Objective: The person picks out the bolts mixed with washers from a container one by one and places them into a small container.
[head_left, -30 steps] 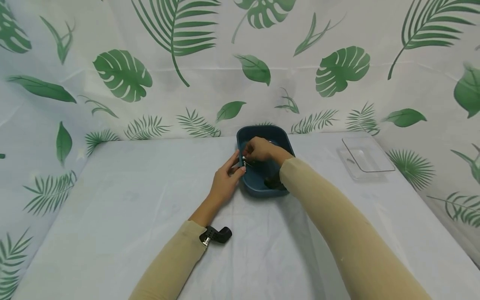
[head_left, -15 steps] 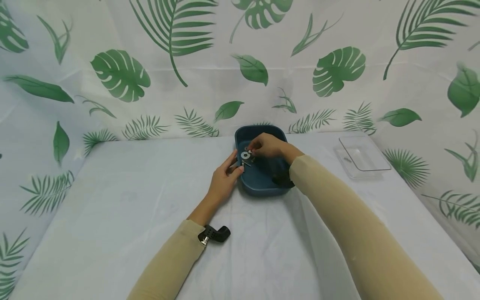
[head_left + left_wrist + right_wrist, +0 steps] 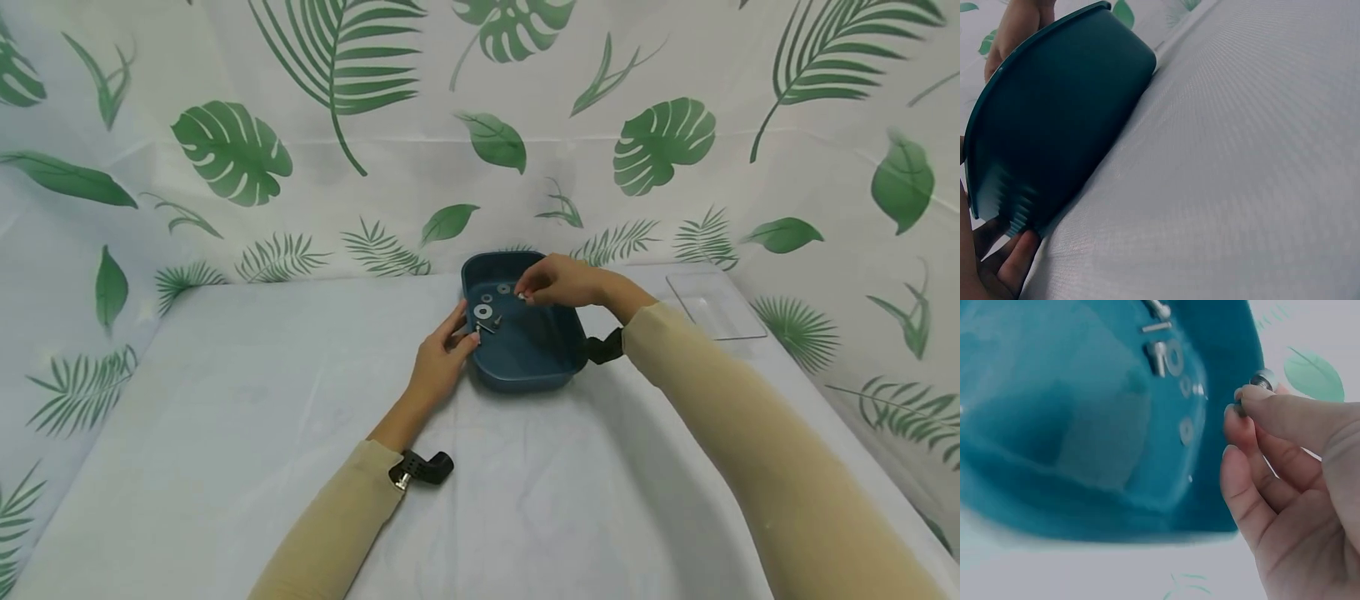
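Observation:
A deep blue plastic bin (image 3: 521, 383) stands near the back of the table. My left hand (image 3: 437, 367) holds its left wall, the thumb at the rim and the fingers along the outside. Over the bin's right back part, my right hand (image 3: 570, 282) pinches a small bolt (image 3: 1264, 379) with a silvery head; its shank is mostly hidden by the fingertips. On the bin's floor along the left side lie a large washer (image 3: 483, 312), two smaller washers (image 3: 504, 289), a short bolt (image 3: 1157, 359), a thin metal pin (image 3: 1156, 327) and another screw (image 3: 1160, 309).
A shallow transparent plastic box (image 3: 742, 337) lies at the table's back right, beyond the right forearm. Behind the white-covered table (image 3: 300, 400) hangs a leaf-patterned cloth (image 3: 315, 192). A black camera mount (image 3: 431, 468) sits at the left wrist.
My right hand has lifted from the bin's left side and moved right with the bolt, uncovering the washers and small hardware. The left hand stays at the bin's wall.

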`<state>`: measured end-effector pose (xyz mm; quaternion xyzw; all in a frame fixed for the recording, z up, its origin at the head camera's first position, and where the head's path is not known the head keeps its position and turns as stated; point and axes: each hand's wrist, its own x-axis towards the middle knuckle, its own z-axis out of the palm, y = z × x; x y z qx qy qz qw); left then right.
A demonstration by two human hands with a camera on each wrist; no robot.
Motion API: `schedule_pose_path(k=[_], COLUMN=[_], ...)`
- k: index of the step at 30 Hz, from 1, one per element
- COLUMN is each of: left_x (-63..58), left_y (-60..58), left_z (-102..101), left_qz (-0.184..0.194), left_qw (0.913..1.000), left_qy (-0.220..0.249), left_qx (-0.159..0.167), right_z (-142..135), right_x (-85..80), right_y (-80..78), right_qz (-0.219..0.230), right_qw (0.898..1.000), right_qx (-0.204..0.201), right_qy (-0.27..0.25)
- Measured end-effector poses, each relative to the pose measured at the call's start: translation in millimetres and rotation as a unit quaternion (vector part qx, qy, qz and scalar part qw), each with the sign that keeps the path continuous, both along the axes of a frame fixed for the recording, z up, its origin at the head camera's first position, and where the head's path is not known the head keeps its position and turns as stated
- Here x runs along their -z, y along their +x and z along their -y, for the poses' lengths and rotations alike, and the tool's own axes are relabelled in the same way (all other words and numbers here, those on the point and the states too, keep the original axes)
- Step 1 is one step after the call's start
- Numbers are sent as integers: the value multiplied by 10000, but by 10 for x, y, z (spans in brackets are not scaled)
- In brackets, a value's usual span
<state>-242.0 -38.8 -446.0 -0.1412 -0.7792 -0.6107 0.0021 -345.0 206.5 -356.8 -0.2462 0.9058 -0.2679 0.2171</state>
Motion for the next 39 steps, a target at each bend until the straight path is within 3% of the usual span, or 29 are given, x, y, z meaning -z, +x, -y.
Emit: schedule_pose_path(k=[9,18,25,32,39], left_x=[-12,15,-17,315,397], left_y=[23,33,19,-173,-203], left_z=[11,60,4,-20,-26], left_qz=[47,149,115,21,-141], left_qw=[9999,9999,9998,10000,9998], left_qy=[-77,10,-52,-43,-28], left_qx=[92,21,129,-25,-104], right_z=[-389,-760,-1313,-1761,-2106], right_x=[-194,-176,-178,-112,-75], right_y=[132,180,249,275,282], right_qz=[-100,-51,-70,-188,-94], right_qw=[9996,9981,9938,9867,9814], right_qx=[241,575,1052,1541,1832], right_qy=[108,220,348,486,563])
